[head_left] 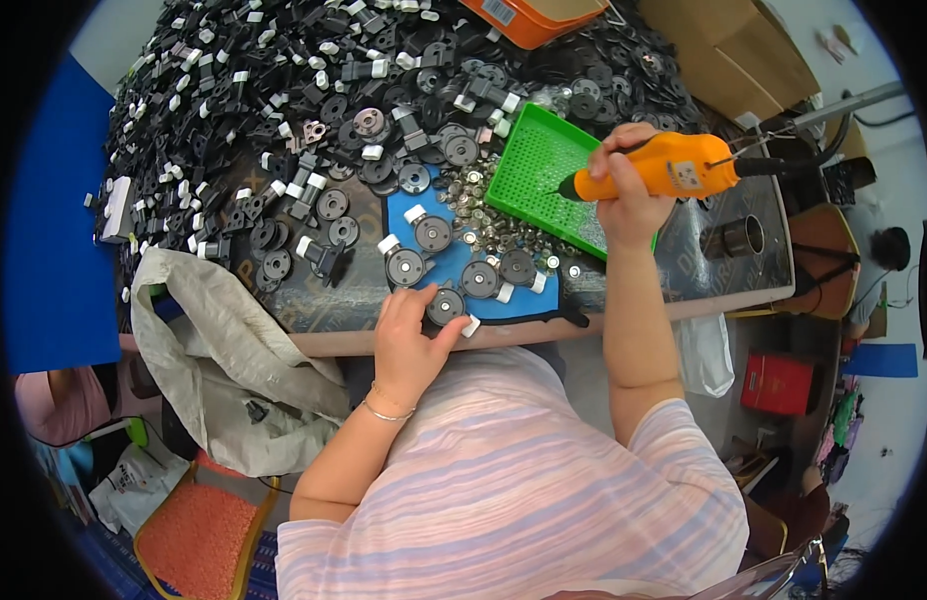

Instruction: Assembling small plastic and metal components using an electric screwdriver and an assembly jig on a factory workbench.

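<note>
My right hand [634, 190] is wrapped round an orange and black electric screwdriver [674, 165]. Its thin bit points left, above a green perforated tray [519, 150] of small screws. Near the table's front edge my left hand [412, 345] has thumb and fingers closed round a black round part with a white end [446, 305], disc face up. Beside it on a blue mat [524, 302] lie several similar parts, such as a disc part [406, 267] just beyond my fingers and another disc part [481, 279] to the right.
Small metal caps [469, 205] lie loose by the tray. A big heap of black and white parts [284, 100] covers the table's far left. An orange bin [529, 25], a cardboard box [734, 55] and a metal cup [736, 237] stand around. A pale sack [199, 350] hangs at the front left.
</note>
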The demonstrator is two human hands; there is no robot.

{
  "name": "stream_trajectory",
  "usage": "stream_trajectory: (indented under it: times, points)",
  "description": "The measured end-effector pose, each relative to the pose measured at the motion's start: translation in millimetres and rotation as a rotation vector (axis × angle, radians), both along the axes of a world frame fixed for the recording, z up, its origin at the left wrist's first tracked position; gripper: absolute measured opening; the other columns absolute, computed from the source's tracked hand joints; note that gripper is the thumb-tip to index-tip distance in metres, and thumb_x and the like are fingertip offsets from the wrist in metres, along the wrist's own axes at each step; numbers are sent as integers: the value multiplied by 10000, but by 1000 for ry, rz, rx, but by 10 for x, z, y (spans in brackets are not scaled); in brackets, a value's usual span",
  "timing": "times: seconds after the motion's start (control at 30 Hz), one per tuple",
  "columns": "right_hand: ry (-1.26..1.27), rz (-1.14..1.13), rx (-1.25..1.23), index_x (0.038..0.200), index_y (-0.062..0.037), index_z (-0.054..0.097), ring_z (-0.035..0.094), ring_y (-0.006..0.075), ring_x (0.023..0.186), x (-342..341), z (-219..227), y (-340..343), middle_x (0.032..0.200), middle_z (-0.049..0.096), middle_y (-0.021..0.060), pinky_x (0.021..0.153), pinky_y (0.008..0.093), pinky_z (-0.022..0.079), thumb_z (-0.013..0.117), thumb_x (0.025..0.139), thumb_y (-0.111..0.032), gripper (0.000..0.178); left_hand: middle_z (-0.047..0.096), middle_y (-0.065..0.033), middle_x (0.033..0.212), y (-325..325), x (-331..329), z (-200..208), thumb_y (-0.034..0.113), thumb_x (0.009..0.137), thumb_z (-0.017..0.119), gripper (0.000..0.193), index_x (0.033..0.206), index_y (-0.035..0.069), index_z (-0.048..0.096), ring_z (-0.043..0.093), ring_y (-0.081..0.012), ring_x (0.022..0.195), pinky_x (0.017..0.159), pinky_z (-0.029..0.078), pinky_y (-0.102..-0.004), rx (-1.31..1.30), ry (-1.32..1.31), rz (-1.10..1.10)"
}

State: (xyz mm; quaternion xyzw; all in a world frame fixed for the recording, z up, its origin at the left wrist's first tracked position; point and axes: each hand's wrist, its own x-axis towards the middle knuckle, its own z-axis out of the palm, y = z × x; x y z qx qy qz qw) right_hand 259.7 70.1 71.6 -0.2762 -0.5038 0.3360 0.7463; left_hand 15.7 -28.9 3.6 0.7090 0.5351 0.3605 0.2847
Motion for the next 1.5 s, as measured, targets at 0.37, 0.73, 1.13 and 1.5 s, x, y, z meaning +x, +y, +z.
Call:
stream_trajectory:
  times: [0.37,0.73,1.13,1.5]
  points:
    - [2,-33,-24,923,-2,519,576,126,630,-35,-70,142,851,563,91,582,248,496,625,725,71,236,566,-151,846,9,5,11,222,647,804,466,971,-45,602,533,-334,803,712,453,-386,19,8,5]
    - [48,89,90,947,8,507,536,174,644,-24,211,6,906,510,127,576,302,460,576,780,25,182,559,-126,907,18,-221,261,289,689,775,570,1134,-2,569,510,-310,821,724,445,-372,205,192,0]
    - [-269,466,-22,881,-25,548,536,164,691,-1153,156,-164,864,526,86,604,261,450,681,719,-44,210,544,-169,1198,534,-418,-22,117,649,775,499,1095,-11,589,489,-354,1112,941,417,-409,83,33,-122]
    - [-380,411,-71,816,-69,553,526,159,732,-1283,17,-142,791,561,48,637,267,426,667,702,-44,163,567,-176,1182,572,-422,-90,101,642,775,473,1068,-5,597,508,-351,1123,949,424,-401,28,-33,-134]
